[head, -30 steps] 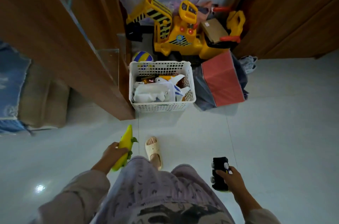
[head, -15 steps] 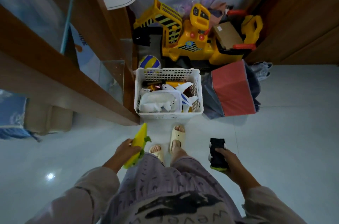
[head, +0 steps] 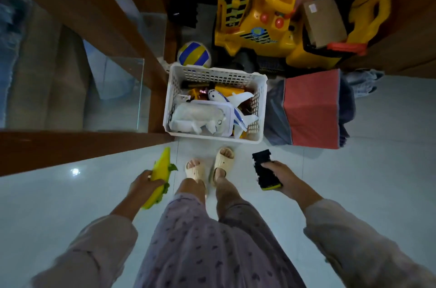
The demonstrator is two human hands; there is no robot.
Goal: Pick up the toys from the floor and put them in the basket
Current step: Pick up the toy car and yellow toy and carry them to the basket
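In the head view, the left hand point(head: 144, 181) is closed around a yellow corn toy point(head: 158, 179) and the right hand point(head: 280, 175) around a black toy car point(head: 265, 173), both near the white basket point(head: 260, 108) at the person's feet. The carry looks finished; next, each hand needs to reach over the rim and let go among the toys already inside.

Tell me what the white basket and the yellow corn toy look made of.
White basket: rigid moulded plastic, judging by its perforated lattice walls and matte white finish. Yellow corn toy, held in the left hand: probably smooth plastic or rubber, with a uniform colour and slight sheen.
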